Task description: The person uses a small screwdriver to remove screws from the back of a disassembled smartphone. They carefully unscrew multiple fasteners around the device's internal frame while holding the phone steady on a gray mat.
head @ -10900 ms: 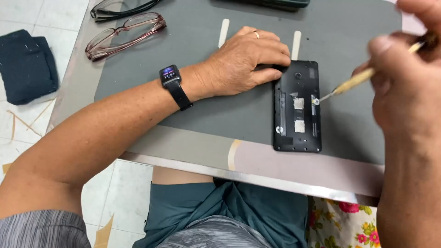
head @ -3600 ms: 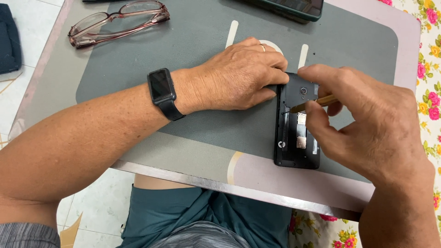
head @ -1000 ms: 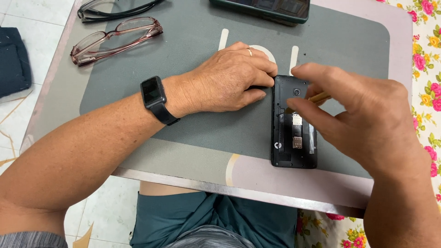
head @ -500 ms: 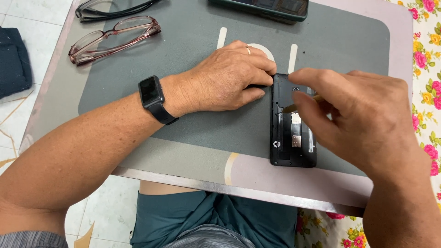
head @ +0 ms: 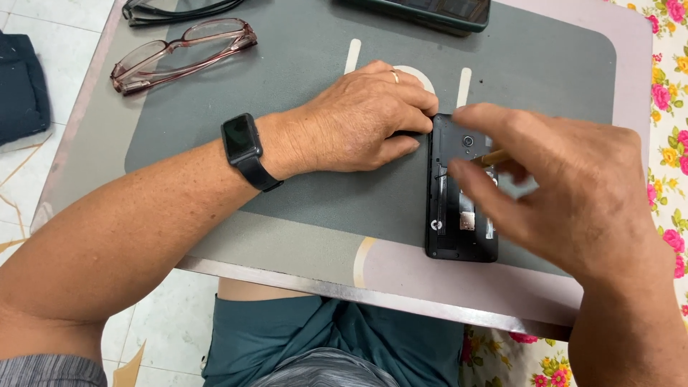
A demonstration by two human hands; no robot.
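Note:
A black phone with its back cover off (head: pixel 459 222) lies face down on a grey mat (head: pixel 287 86) on a small table. My left hand (head: pixel 358 122), with a ring and a black smartwatch on the wrist, rests flat on the mat and presses against the phone's upper left edge. My right hand (head: pixel 566 186) hovers over the phone's upper half and pinches a thin wooden-handled tool (head: pixel 493 158), whose tip points at the phone's inside near the camera. The hand hides the right part of the phone.
Pink-framed glasses (head: pixel 179 54) and a dark-framed pair (head: pixel 172 8) lie at the mat's far left. Another dark phone (head: pixel 430 11) sits at the far edge. A flowered cloth (head: pixel 666 93) is on the right, a dark blue pouch (head: pixel 21 86) on the tiled floor at left.
My right hand has shifted slightly over the phone's upper half, keeping the tool at the opened back. My left hand stays pressed against the phone's edge.

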